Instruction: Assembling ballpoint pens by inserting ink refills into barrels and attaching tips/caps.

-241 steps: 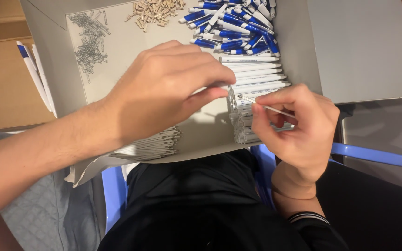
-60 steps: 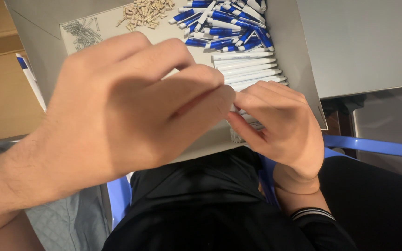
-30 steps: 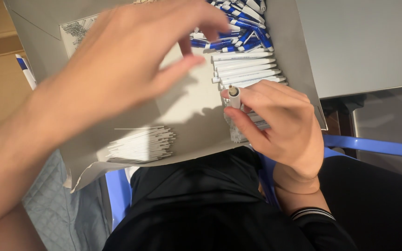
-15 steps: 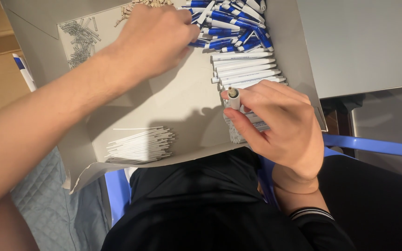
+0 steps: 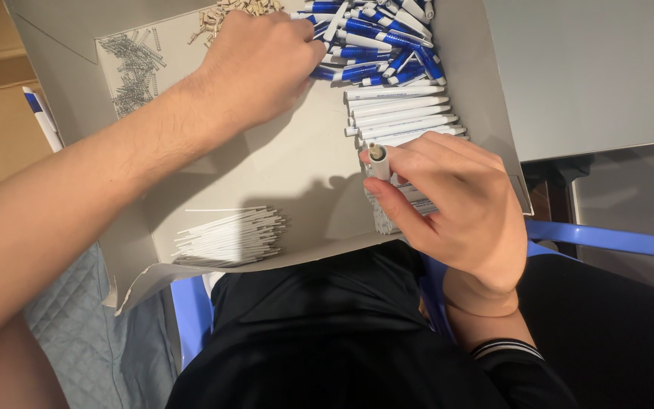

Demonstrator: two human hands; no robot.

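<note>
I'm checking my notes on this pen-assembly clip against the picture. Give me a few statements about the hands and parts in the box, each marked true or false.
1. The right hand holds a white pen barrel upright. True.
2. The left hand rests on the thin white refills. False: it reaches into the blue pen parts at the far end of the box; the refills lie untouched near the body.
3. The metal springs lie in the box's far left corner. True.
4. The white barrels are stacked outside the box. False: they lie inside it, just beyond the right hand.
5. Both hands grip the same barrel. False: only the right hand does.
</note>
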